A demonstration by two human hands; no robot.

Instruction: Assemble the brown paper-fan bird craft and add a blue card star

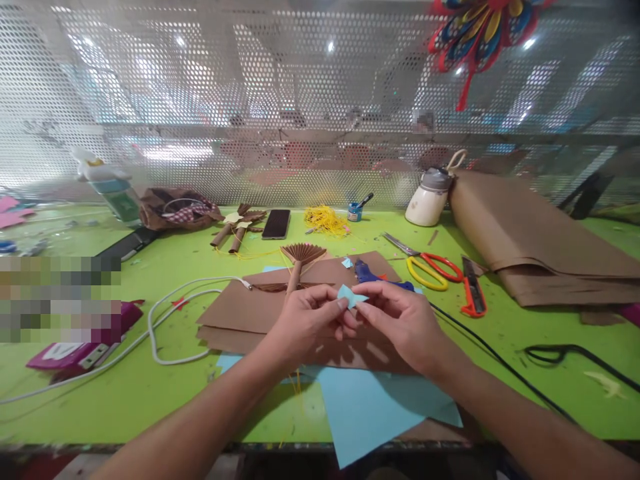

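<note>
Between my two hands is a small piece of light blue paper (pixel 352 297), pointed at its corners. My left hand (pixel 313 310) pinches its left side with thumb and finger. The right edge is pinched by my right hand (pixel 400 317). Below them lies folded brown paper (pixel 240 310), with sheets of light blue paper (pixel 375 407) sticking out beneath it toward the front edge. Just beyond my left hand is a pleated brown paper fan (pixel 303 257) on a rolled paper stem. A blue glue gun (pixel 367 272) lies behind my right hand, partly hidden by it.
Scissors (pixel 425 260) and an orange cutter (pixel 473 290) lie to the right, near a large brown paper bag (pixel 545 233) and a white bottle (pixel 427 200). A phone (pixel 276 225) and yellow strands (pixel 325 220) are at the back. A white cable (pixel 155 327) curves across the left.
</note>
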